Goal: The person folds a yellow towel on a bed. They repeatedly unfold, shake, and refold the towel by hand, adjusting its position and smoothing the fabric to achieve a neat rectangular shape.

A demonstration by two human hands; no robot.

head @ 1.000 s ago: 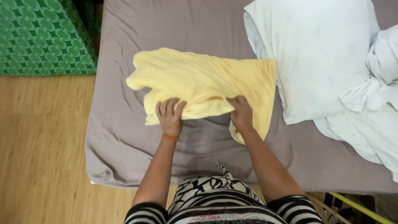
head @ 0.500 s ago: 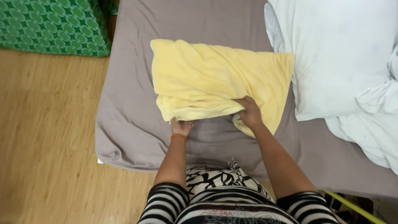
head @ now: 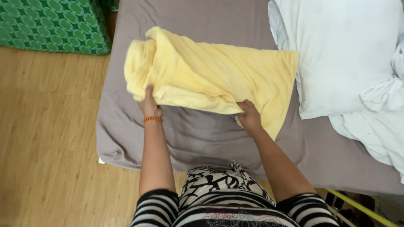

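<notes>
Centrally, on the grey-sheeted bed, 2 hands pinch a yellow towel: left hand, right hand. White pillow beside it; wood floor, green box beyond the bed.

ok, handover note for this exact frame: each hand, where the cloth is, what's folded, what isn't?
Left hand: grip shut on the near left edge of the yellow towel, that end bunched and lifted.
Right hand: grip shut on the towel's near edge toward the right.
Towel lies across the grey bed sheet, beside the white pillow.
Done: the towel looks doubled over lengthwise.
Left: left end is rumpled, not flat; edges not squared.
</notes>
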